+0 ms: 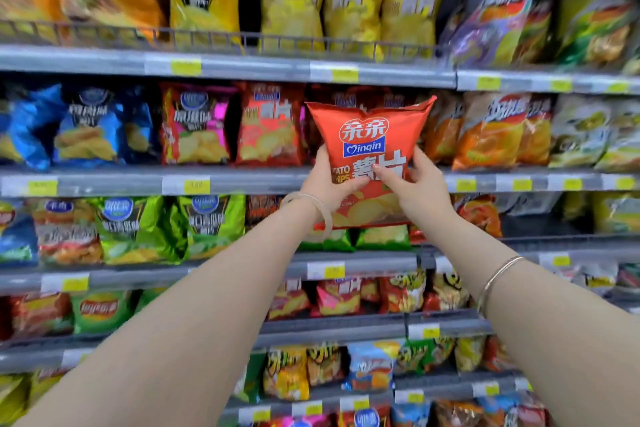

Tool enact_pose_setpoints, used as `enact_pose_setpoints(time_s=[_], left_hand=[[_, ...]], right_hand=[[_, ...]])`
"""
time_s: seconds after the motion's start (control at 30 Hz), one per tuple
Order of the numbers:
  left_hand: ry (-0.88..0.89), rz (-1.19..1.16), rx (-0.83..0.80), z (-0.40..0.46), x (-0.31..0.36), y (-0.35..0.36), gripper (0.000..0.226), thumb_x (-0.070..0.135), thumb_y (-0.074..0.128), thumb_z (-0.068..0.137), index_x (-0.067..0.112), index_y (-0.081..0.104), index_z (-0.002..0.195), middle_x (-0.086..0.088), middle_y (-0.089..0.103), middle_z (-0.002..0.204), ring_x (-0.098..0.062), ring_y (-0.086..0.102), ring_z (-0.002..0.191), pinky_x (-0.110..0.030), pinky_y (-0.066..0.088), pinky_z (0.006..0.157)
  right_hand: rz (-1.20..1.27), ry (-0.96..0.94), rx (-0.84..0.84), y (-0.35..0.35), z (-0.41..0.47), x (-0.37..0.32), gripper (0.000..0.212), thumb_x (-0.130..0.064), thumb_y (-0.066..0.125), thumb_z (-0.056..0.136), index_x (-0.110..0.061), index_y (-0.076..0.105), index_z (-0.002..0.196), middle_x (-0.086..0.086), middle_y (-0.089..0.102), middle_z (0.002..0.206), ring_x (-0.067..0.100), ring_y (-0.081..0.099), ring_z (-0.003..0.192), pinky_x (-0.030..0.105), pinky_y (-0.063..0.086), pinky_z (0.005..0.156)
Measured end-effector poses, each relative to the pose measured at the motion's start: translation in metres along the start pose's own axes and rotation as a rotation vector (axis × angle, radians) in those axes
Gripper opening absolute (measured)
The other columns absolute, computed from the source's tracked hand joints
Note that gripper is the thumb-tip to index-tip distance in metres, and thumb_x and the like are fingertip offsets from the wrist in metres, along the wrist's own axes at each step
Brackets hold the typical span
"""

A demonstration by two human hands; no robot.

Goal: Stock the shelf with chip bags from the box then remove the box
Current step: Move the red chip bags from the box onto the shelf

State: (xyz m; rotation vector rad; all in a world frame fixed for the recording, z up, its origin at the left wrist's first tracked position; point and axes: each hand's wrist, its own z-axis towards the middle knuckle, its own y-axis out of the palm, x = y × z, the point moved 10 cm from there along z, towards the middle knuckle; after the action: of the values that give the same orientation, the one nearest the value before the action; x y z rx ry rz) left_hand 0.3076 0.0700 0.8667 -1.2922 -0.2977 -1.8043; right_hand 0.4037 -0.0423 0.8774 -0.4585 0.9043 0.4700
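Note:
A red chip bag with white lettering is held upright in front of the second shelf from the top. My left hand grips its lower left side and my right hand grips its lower right side, thumbs across the front. The bag stands before a row of similar red chip bags on that shelf. The box is out of view.
Several shelves full of chip bags fill the view: yellow bags above, green bags below left, orange bags to the right. Price tags line every shelf edge. A wire rail fronts the top shelf.

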Motion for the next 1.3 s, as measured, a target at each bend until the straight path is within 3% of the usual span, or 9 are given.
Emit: enact_pose_setpoints(time_s=[0.13, 0.23, 0.33, 0.4, 0.53, 0.67, 0.83, 1.13, 1.3], left_hand=[[0.067, 0.053, -0.025, 0.027, 0.028, 0.0, 0.074, 0.025, 0.065, 0.084, 0.019, 0.021, 0.143, 0.003, 0.054, 0.122, -0.013, 0.055, 0.106, -0.016, 0.05, 0.078], [0.1, 0.083, -0.038, 0.042, 0.041, 0.007, 0.074, 0.025, 0.064, 0.085, 0.019, 0.02, 0.143, 0.006, 0.051, 0.114, -0.01, 0.053, 0.1, -0.007, 0.046, 0.062], [0.113, 0.048, -0.072, 0.057, 0.042, 0.023, 0.076, 0.017, 0.066, 0.084, 0.018, 0.02, 0.144, -0.003, 0.055, 0.127, -0.018, 0.056, 0.114, -0.028, 0.05, 0.092], [0.138, 0.069, -0.086, 0.068, 0.043, 0.034, 0.082, 0.012, 0.067, 0.082, 0.02, 0.017, 0.146, -0.004, 0.054, 0.131, -0.018, 0.055, 0.118, -0.035, 0.046, 0.101], [0.157, 0.098, -0.104, 0.096, 0.035, 0.054, 0.092, 0.0, 0.068, 0.079, 0.024, 0.012, 0.148, -0.005, 0.054, 0.132, -0.021, 0.054, 0.12, -0.042, 0.046, 0.102], [0.143, 0.116, -0.112, 0.13, 0.019, 0.083, 0.091, -0.002, 0.065, 0.081, 0.025, 0.01, 0.148, 0.003, 0.053, 0.122, -0.012, 0.052, 0.115, -0.033, 0.042, 0.105], [0.07, 0.199, -0.118, 0.165, -0.008, 0.11, 0.089, 0.005, 0.062, 0.085, 0.027, 0.004, 0.149, -0.004, 0.053, 0.135, -0.02, 0.051, 0.124, -0.032, 0.041, 0.105], [0.026, 0.248, -0.033, 0.204, -0.035, 0.123, 0.091, 0.019, 0.067, 0.083, 0.028, 0.004, 0.148, -0.002, 0.053, 0.135, -0.019, 0.051, 0.123, -0.034, 0.041, 0.104], [-0.048, 0.307, -0.015, 0.219, -0.055, 0.127, 0.083, 0.027, 0.063, 0.086, 0.027, 0.009, 0.149, -0.002, 0.051, 0.137, -0.021, 0.049, 0.125, -0.029, 0.04, 0.101]], right_hand=[[-0.027, -0.02, 0.033, -0.009, 0.025, -0.013, 0.041, -0.029, 0.063, 0.087, -0.024, 0.054, 0.126, -0.01, 0.063, 0.106, -0.001, 0.058, 0.088, 0.021, 0.05, 0.08], [-0.036, -0.005, 0.059, -0.019, 0.04, -0.011, 0.041, -0.034, 0.06, 0.088, -0.028, 0.052, 0.128, -0.01, 0.063, 0.111, 0.013, 0.061, 0.103, 0.034, 0.052, 0.091], [0.036, -0.02, 0.044, -0.027, 0.048, -0.006, 0.046, -0.025, 0.061, 0.089, -0.025, 0.047, 0.133, -0.008, 0.062, 0.113, 0.011, 0.06, 0.105, 0.023, 0.052, 0.083], [0.076, -0.065, 0.029, -0.033, 0.056, -0.001, 0.058, -0.011, 0.066, 0.085, -0.021, 0.041, 0.137, -0.003, 0.063, 0.118, 0.012, 0.06, 0.108, 0.023, 0.052, 0.085], [0.051, -0.055, 0.021, -0.043, 0.085, 0.025, 0.081, 0.005, 0.067, 0.079, -0.023, 0.028, 0.145, 0.001, 0.059, 0.127, 0.016, 0.056, 0.117, 0.039, 0.047, 0.1], [0.013, -0.037, 0.0, -0.054, 0.123, 0.063, 0.084, 0.009, 0.063, 0.08, -0.026, 0.024, 0.146, -0.001, 0.058, 0.128, 0.018, 0.054, 0.121, 0.046, 0.043, 0.105], [-0.005, -0.015, -0.071, -0.061, 0.157, 0.102, 0.081, 0.015, 0.057, 0.08, -0.02, 0.025, 0.146, 0.005, 0.054, 0.134, 0.017, 0.051, 0.122, 0.043, 0.041, 0.107], [0.03, 0.026, -0.133, -0.064, 0.204, 0.15, 0.086, -0.001, 0.061, 0.085, -0.032, 0.013, 0.149, -0.001, 0.054, 0.132, 0.021, 0.051, 0.123, 0.048, 0.042, 0.105], [-0.007, 0.049, -0.172, -0.055, 0.215, 0.168, 0.073, -0.004, 0.057, 0.089, -0.028, 0.021, 0.148, -0.001, 0.055, 0.133, 0.02, 0.051, 0.123, 0.039, 0.04, 0.107]])
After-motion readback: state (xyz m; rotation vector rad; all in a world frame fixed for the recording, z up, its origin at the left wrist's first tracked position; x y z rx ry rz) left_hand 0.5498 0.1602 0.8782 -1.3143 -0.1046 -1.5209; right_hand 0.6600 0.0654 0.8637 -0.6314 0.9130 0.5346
